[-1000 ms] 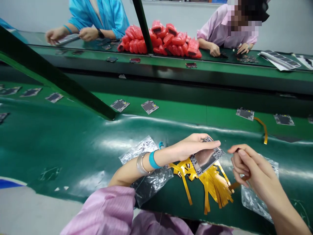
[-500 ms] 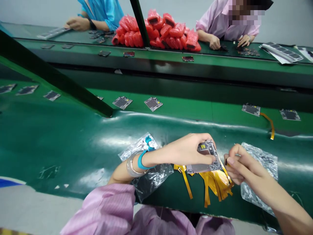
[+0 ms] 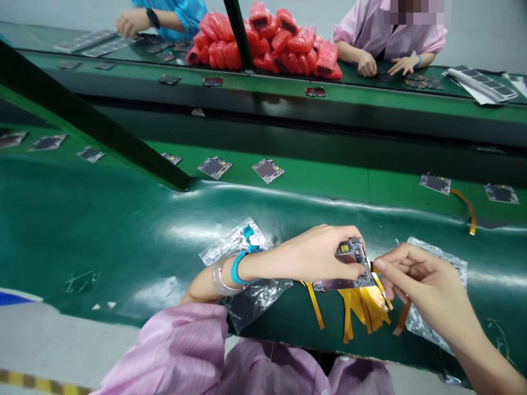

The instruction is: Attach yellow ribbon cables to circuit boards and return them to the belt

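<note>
My left hand [image 3: 325, 252] grips a circuit board [image 3: 349, 253] by its edges, tilted above the bench, thumb along the near side. At the board's right edge my right hand [image 3: 415, 274] pinches the dark end of an orange flex cable [image 3: 402, 318]; its tail hangs below my fingers. The pinched end is at or very close to the board's edge connector; whether it is seated cannot be seen. Under the board lies a fanned pile of orange flex cables [image 3: 364, 310], partly covered by the board and my left hand.
Clear plastic bags [image 3: 255, 302] and a silvery bag [image 3: 436, 269] lie beside my arms. Ahead, a green conveyor [image 3: 329, 178] carries several circuit boards [image 3: 268, 170], one with a cable [image 3: 467, 208]. A slanted green post [image 3: 123, 142] stands left. Two people work behind red bubble-wrapped packs [image 3: 280, 44].
My right hand has moved left to the board's edge, and the orange cable's tail now shows below it. Boards on the near conveyor appear slightly farther right.
</note>
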The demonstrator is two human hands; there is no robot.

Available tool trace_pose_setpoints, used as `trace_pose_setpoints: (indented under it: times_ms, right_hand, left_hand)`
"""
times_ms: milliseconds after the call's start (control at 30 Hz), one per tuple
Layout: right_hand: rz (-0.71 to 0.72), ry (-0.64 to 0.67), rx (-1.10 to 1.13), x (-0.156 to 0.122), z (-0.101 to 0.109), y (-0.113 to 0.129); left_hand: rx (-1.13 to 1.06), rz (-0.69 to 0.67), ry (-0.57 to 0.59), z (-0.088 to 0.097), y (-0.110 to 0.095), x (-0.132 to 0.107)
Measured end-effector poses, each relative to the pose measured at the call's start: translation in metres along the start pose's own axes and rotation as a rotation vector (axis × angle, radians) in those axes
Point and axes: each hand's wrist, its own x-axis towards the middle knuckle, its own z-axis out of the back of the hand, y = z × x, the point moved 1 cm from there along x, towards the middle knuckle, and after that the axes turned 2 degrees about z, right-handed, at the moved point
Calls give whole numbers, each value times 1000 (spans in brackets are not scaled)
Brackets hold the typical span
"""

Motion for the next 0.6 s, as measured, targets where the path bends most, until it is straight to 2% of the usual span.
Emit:
trace_pose_setpoints:
  times_ms: [267, 433, 600]
  right_hand:
    - [-4, 43, -36, 1, -2, -4]
    - [-129, 64, -30, 1, -5, 7]
    - [-106, 64, 26, 6, -6, 9]
  left_hand:
    - [0, 1, 18, 1, 1, 0]
    - [-1, -13, 23, 3, 6, 2]
    - [-45, 2, 30, 5, 5, 3]
